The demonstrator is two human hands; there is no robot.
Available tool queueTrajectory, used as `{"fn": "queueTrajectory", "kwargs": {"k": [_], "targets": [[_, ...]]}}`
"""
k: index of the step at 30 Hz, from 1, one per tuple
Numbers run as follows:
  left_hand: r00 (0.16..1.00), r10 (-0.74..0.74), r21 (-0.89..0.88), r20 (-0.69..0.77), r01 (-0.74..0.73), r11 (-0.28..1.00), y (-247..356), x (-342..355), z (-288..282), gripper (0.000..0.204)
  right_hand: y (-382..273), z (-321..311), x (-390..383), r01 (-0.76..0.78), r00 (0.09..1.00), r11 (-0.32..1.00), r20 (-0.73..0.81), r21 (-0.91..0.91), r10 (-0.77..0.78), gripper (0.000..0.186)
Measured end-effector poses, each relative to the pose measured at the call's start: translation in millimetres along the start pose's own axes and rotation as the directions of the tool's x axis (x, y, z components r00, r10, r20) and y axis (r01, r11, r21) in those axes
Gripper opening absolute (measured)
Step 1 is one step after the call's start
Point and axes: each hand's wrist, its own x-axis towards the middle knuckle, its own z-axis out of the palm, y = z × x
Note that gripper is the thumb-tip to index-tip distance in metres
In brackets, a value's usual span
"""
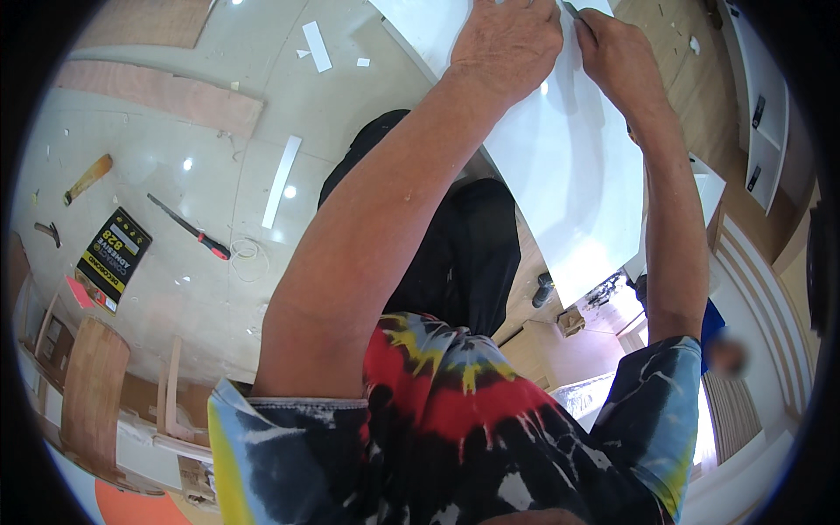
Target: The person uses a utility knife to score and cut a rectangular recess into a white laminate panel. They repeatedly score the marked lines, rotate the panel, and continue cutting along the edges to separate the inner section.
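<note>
Risk sat toward one o'clock: the right hand (615, 54) was curled round what seemed a thin dark tool (572, 10); the left hand (514, 48), its grip impossible to tell, lay over the white panel (569, 184). Skidding could have gouged panel or hand.

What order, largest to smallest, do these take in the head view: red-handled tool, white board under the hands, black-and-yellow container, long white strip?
1. White board
2. Black-and-yellow container
3. Long white strip and red-handled tool: too close to rank; both narrow, much alike in length.
</note>
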Motion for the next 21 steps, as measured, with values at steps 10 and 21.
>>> {"fn": "queueTrajectory", "kwargs": {"k": [10,21], "targets": [[1.0,0.013,0.017,0.015,-0.014,1.0,-1,-1,-1,0.033,-12,-5,7,0.011,1.0,1.0,0.012,0.023,-0.011,0.016],[0.993,0.018,-0.015,0.113,-0.016,1.0,1,4,-6,0.034,7,-7,5,0.049,0.997,0.981,0.051,0.185,-0.059,0.02]]}}
